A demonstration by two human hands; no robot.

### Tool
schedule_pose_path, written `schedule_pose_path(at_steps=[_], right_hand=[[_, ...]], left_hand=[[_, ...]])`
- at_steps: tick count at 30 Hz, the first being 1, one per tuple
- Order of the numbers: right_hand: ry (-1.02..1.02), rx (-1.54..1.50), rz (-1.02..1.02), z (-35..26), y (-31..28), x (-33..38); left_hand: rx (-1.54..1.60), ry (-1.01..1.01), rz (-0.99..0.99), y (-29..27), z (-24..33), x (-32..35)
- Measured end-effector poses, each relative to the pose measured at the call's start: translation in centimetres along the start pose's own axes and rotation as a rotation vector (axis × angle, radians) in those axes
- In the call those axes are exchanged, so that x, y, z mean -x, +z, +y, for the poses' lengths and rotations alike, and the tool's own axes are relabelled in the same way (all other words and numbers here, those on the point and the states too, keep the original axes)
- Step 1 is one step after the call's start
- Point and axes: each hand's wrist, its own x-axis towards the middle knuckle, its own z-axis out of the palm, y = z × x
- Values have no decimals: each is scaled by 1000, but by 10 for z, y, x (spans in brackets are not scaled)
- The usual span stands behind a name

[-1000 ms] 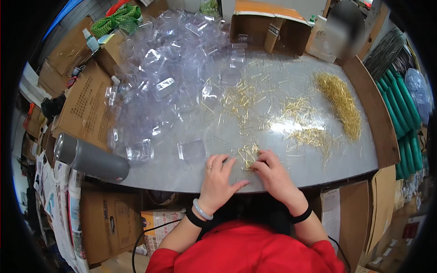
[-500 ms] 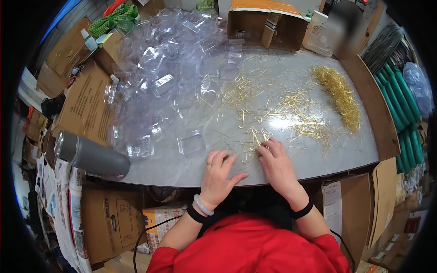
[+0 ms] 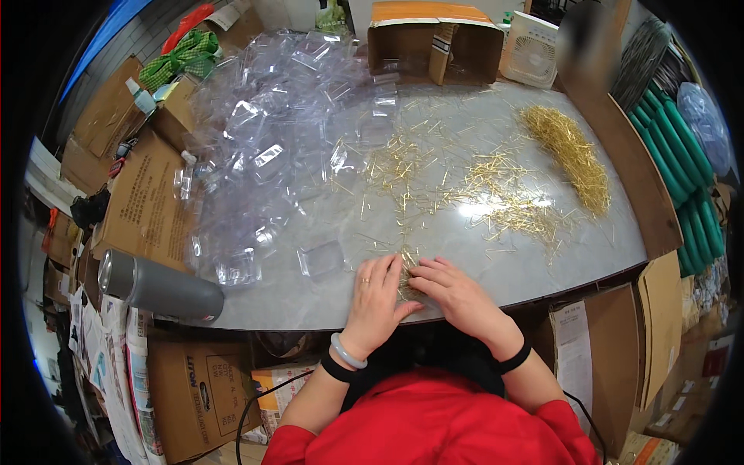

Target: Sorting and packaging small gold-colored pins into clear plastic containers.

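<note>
At the near edge of the grey table (image 3: pixel 291 302), a small bunch of thin gold wire hooks (image 3: pixel 405 285) lies between my two hands. My left hand (image 3: pixel 374 297) rests flat on the left of the bunch, fingers stretched out and thumb apart. Cupped against its right side is my right hand (image 3: pixel 459 296), with extended, slightly bent fingers touching the wires. Neither hand lifts them. More loose gold hooks (image 3: pixel 496 186) are scattered beyond, and a dense heap of them (image 3: pixel 570 155) lies at the far right. A clear plastic piece (image 3: pixel 320 260) sits just left of my left hand.
Clear plastic packages (image 3: pixel 263 116) are piled over the left half. A grey bottle (image 3: pixel 163 287) lies at the near left. An open cardboard box (image 3: pixel 403 50) and a white fan (image 3: pixel 531 50) stand at the back. A cardboard strip (image 3: pixel 620 163) borders the right side.
My right hand has moved left and nearer to me, bringing hooks against my left hand. The gap between the hands has narrowed. The whole view has shifted slightly.
</note>
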Motion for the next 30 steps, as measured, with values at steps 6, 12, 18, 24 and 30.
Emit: schedule_pose_path(at_steps=[6,12,18,24,30], right_hand=[[64,18,147,11,-4,17],[163,186,244,-3,-9,22],[171,-3,231,7,1,13],[153,119,228,3,-28,6],[213,98,27,10,-16,18]], left_hand=[[8,-16,-45,2,-1,0],[13,22,-113,3,6,-10],[85,104,-125,10,8,-17],[174,123,-123,14,-2,-9],[139,70,-39,12,9,-9]])
